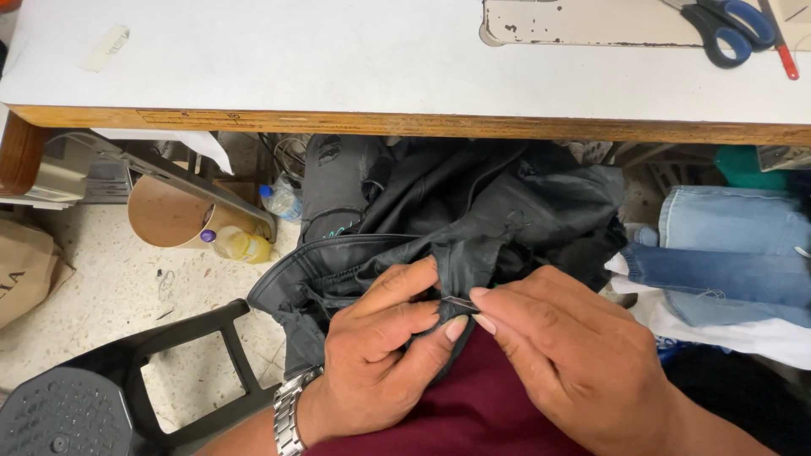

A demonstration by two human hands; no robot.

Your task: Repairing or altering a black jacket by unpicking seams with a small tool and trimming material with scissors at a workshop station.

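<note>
Far left of the hands, a brown paper bag [24, 270] lies on the speckled floor [110, 295], and nearer, below and left of the left hand, stands a black plastic stool [110, 388]. Up and left of the hands a round cardboard tube [165, 211] sits under the table, with a yellow bottle [241, 245] and a clear bottle [279, 201] just beside it.

The left hand [380, 359] wears a metal watch [287, 414] at the wrist. Its fingers are curled shut, thumb and forefinger pinching a fold of the black garment [473, 211]. The garment is bunched in the lap, spreading up from both hands toward the table edge, with part of it lying over a maroon cloth [473, 405] below the hands.

Between the two hands, touching both, is a thin metal thing, perhaps a needle [459, 301]; it is too small to tell for sure. The right hand [574, 355] is closed too, its thumb and forefinger nipping the fold and that thin piece right against the left fingertips.

Right of the right hand lie folded blue jeans [726, 262] on a white cloth [743, 333]. Above everything runs the white table [338, 67], and at its far right, well apart from the hands, rest blue-handled scissors [726, 29] beside a red pen [784, 51].
</note>
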